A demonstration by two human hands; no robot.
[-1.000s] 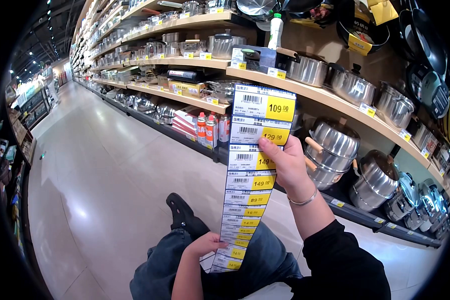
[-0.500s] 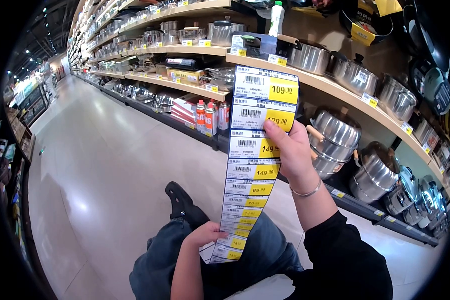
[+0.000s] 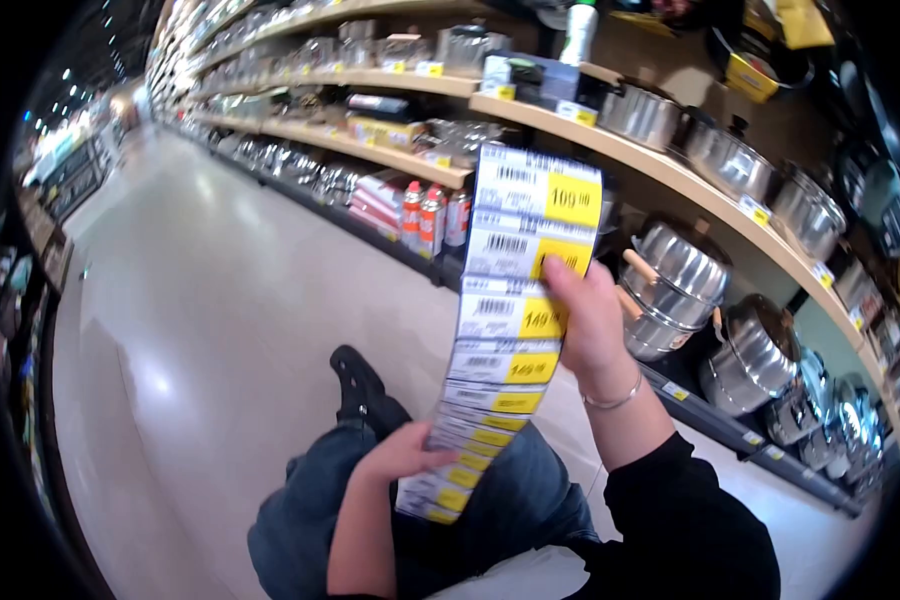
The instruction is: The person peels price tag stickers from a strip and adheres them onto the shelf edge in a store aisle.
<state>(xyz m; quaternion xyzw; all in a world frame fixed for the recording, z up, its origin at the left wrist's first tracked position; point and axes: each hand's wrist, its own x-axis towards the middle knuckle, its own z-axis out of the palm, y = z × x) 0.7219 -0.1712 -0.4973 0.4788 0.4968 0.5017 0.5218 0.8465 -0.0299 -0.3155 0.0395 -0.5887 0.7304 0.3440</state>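
Note:
A long strip of white and yellow price labels hangs in front of me, its printing blurred; 149 can be made out on one label. My right hand is closed on the strip's right edge near the top, thumb over the front and the other fingers behind it. A bracelet circles that wrist. Lower down, above my lap, my left hand pinches the left edge of the strip, its fingers partly behind the labels. The lower end of the strip lies against my jeans.
Wooden shelves with pots and price tags run along the right side. Stacked steel steamers stand on the lower shelf, red gas canisters farther left. Pale tiled floor stretches down the aisle; another display lines the left.
The view has shifted and blurred slightly. My left hand has moved a little up and left along the strip, and the strip's lower end has swung left. My right hand keeps its hold.

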